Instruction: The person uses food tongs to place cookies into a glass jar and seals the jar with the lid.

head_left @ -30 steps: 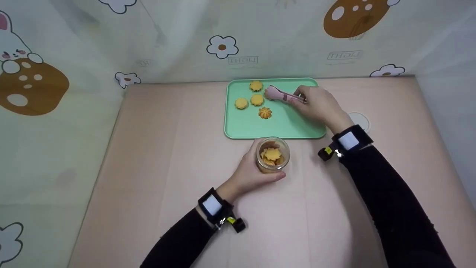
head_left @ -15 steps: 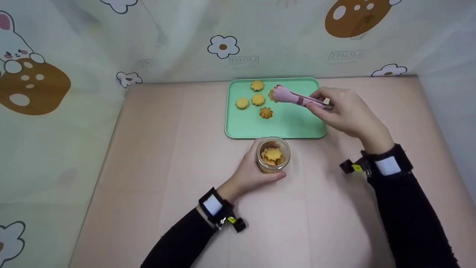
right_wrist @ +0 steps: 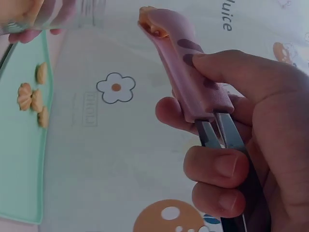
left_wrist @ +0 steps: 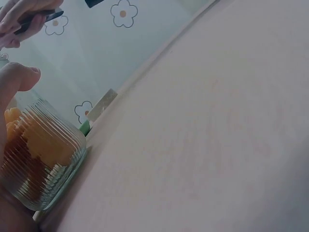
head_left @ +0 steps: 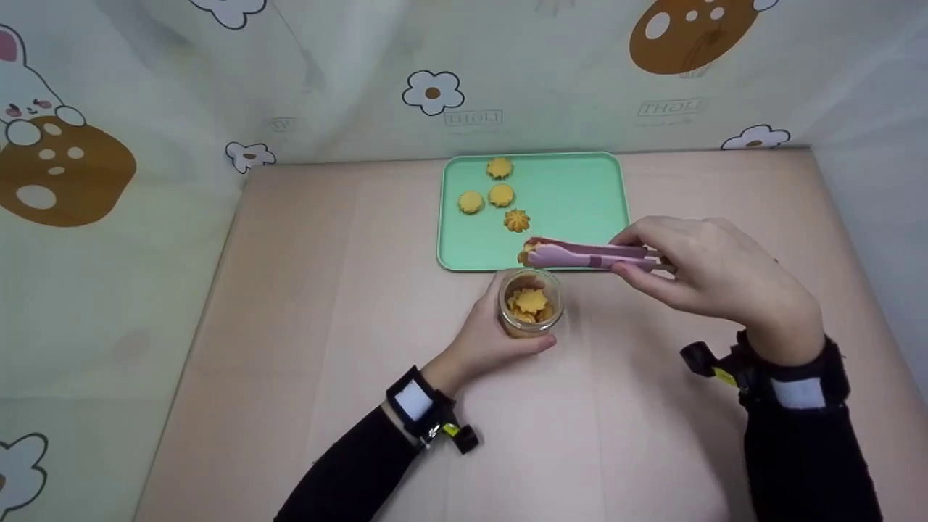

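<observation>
Right hand [head_left: 718,272] pinches pink tongs [head_left: 580,257] gripping a cookie [right_wrist: 146,16], while left hand [head_left: 487,335] curls round a glass jar [left_wrist: 73,145]

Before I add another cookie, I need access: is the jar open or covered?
Open: nothing covers the jar; the head view shows straight down onto cookies inside.

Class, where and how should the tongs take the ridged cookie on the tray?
The ridged cookie is probably best pinched across opposite sides of its scalloped edge, with the tongs coming from the right. It lies flat on the tray, ridged face up, and the other cookies there sit behind it or to its left.
</observation>
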